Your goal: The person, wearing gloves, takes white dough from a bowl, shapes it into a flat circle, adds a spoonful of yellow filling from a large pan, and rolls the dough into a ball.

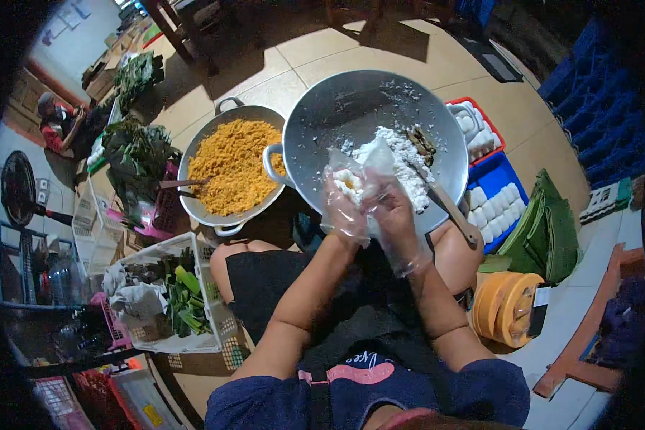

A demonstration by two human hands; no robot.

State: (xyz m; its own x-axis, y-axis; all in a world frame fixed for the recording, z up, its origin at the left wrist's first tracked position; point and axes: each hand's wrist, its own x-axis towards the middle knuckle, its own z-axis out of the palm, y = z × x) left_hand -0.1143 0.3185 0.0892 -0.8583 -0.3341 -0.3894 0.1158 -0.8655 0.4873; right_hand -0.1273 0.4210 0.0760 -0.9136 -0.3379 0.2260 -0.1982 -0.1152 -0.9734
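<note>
White script lettering [366,360] crosses the black apron [358,330].

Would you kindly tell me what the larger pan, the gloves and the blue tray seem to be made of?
Larger pan: metal, perhaps aluminium, dull grey with a brighter rim.
Gloves: thin plastic film, by their see-through, shiny wrinkles.
Blue tray: probably plastic, judging by its even, solid colour.

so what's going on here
Over a big metal wok, the left hand cups a white lump with a yellowish patch in it, and the right hand is close beside it. Both wear clear plastic. White food lies in the wok, and a wooden handle crosses its rim. To the left stands a pan of orange crumbly mix; to the right, white pieces fill part of a blue tray.
</note>
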